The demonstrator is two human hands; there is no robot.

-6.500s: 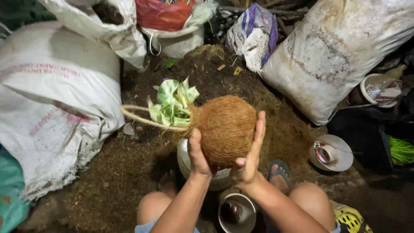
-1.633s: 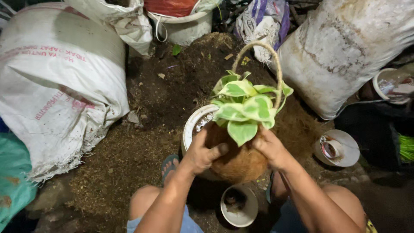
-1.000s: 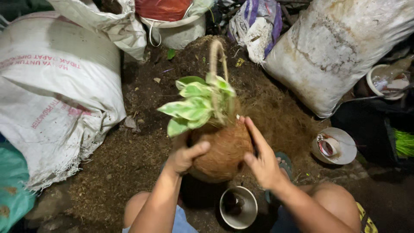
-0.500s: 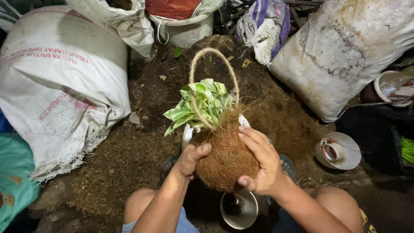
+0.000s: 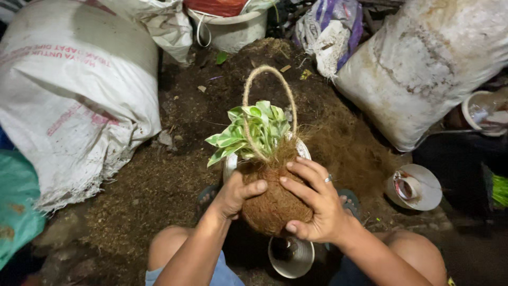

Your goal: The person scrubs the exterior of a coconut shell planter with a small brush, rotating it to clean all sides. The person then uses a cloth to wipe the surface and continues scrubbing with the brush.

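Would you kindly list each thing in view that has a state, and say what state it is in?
Coir ball: upright, held between both hands.
Plant: upright, rooted in the ball's top.
Rope handle: standing up in a loop.
Left hand: gripping the ball's side.
Right hand: wrapped around the ball.
White sack: full, lying on its side.

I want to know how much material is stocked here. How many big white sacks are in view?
3: one sack at left, one at upper right, one open sack at top centre. Others may lie outside the frame.

Two hands, the left hand (image 5: 235, 193) and right hand (image 5: 315, 204), hold a brown fuzzy ball (image 5: 272, 204) in the middle of the frame. Green leaves (image 5: 248, 132) stick out on top. Big white sacks (image 5: 74, 90) sit at upper left.
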